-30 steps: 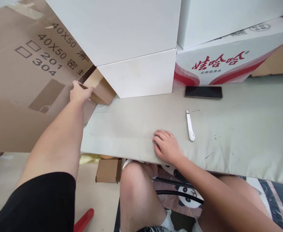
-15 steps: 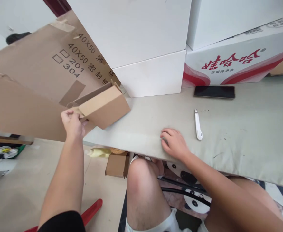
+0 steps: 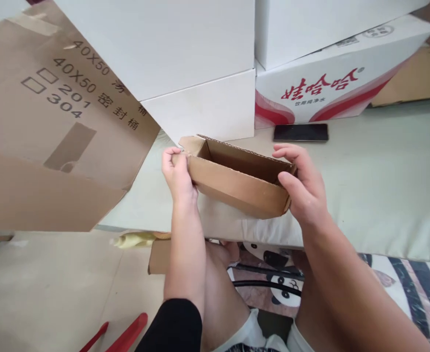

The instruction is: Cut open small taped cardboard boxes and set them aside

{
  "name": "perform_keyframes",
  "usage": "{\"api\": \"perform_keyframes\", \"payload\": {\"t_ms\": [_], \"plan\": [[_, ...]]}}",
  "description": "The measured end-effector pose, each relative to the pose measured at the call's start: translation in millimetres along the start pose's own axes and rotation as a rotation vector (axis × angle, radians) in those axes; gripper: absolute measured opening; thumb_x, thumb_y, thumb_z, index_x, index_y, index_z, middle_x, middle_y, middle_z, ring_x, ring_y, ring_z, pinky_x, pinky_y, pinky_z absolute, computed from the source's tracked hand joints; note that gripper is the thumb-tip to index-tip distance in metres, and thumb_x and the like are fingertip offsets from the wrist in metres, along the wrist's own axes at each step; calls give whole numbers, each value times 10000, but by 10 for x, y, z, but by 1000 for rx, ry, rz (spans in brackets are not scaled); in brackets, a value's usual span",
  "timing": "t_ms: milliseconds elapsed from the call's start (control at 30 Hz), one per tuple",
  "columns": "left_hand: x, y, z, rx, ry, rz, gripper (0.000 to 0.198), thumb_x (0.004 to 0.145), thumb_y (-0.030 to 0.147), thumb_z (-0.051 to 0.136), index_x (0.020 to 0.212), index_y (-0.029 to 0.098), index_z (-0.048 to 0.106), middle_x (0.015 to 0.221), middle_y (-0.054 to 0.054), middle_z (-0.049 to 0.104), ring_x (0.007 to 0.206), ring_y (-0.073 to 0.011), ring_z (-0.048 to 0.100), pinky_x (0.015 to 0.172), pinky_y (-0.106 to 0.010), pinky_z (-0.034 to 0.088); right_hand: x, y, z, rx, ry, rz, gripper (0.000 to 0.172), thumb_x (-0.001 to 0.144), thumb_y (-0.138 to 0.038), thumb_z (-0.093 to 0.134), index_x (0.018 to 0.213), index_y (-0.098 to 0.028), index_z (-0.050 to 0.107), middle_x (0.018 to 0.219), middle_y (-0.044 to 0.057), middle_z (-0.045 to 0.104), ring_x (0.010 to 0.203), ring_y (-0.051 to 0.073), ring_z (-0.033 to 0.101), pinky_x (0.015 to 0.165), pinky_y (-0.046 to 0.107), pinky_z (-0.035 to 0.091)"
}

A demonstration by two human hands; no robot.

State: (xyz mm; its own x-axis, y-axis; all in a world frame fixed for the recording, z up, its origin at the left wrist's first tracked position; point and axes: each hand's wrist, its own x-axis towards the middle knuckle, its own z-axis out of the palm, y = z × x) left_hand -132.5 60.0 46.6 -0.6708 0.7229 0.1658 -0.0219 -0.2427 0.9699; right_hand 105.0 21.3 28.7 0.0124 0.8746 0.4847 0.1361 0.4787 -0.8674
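A small brown cardboard box (image 3: 237, 188) is tilted above the pale padded surface, its open top facing up and its inside dark. My left hand (image 3: 180, 176) grips its left end, thumb on the near side by a raised flap (image 3: 192, 144). Around the right end curls my right hand (image 3: 305, 186), with the thumb over the top edge and the index finger reaching past the far corner. Its lower fingers are hidden. The white utility knife from the earlier frame cannot be seen now.
White boxes (image 3: 200, 107) and a red-and-white printed carton (image 3: 321, 95) stand at the back. A black phone (image 3: 301, 132) lies before the carton. A large cardboard sheet (image 3: 27, 161) leans at left. Below are my knees, another brown box (image 3: 159, 256) and red bars (image 3: 126, 332).
My left hand has brought the box from the left to the middle, its opening now turned upward. My right hand has lifted off the padded surface to the box's right end.
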Motion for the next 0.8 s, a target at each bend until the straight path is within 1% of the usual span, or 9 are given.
{"api": "perform_keyframes", "payload": {"t_ms": [100,200,267,433,533,600,667,733,800], "plan": [[-122,-30,80,11,-70,-90,355,596,266,732,865,233,502,751,42,548,626,-108,503,555,-219,355,12,16,-113,-31,65,22,252,801,-177,499,978,-266,656,1188,71,640,1270,292,572,1067,519,466],[-158,-29,16,-33,-82,-110,401,596,278,759,890,244,488,753,47,543,634,-107,502,570,-218,362,0,-12,-171,-148,63,-17,194,788,-143,504,746,-245,663,1215,75,605,1276,313,565,1052,533,480],[-159,-17,-40,-41,-122,-109,396,617,275,762,903,254,489,768,45,541,635,-108,497,570,-220,360,-3,-59,-208,-257,60,-27,216,774,-125,521,688,-242,681,1265,70,589,1274,329,564,1064,557,470],[-119,-15,-172,-87,-332,-103,468,640,364,848,961,281,519,965,4,586,811,-161,595,629,-251,432,39,-108,-307,-386,108,67,330,742,-120,564,940,-281,772,1305,80,602,1255,345,566,1111,603,425],[-92,-44,-249,-127,-514,-16,596,579,453,920,1040,308,572,1148,-16,620,1085,-249,628,841,-332,519,64,-58,-329,-246,55,140,365,797,-178,570,1093,-306,742,1203,69,658,1088,292,635,989,539,516],[-88,-68,-284,-158,-636,17,617,580,466,922,1100,332,617,1197,-13,664,1225,-283,604,1030,-411,489,61,-11,-319,-125,-25,193,338,859,-257,568,1164,-324,698,1118,48,678,918,246,650,858,484,558],[-95,-90,-296,-159,-743,2,549,653,497,864,1137,332,666,1193,-19,718,1252,-295,618,1144,-478,421,42,44,-292,-51,-90,216,318,898,-351,583,1209,-335,653,1115,34,678,848,220,644,792,449,562],[-109,-110,-288,-104,-797,-11,468,749,584,743,1110,287,728,1160,-50,757,1203,-317,658,1193,-528,368,14,106,-248,-4,-106,193,376,892,-432,638,1255,-350,587,1194,26,667,892,217,657,794,428,566],[-126,-125,-269,-13,-801,-12,545,824,697,574,1042,241,778,1142,-86,771,1223,-345,649,1237,-544,309,-13,168,-196,37,-86,138,441,870,-500,685,1258,-364,524,1252,22,655,969,223,668,824,421,570]]}}
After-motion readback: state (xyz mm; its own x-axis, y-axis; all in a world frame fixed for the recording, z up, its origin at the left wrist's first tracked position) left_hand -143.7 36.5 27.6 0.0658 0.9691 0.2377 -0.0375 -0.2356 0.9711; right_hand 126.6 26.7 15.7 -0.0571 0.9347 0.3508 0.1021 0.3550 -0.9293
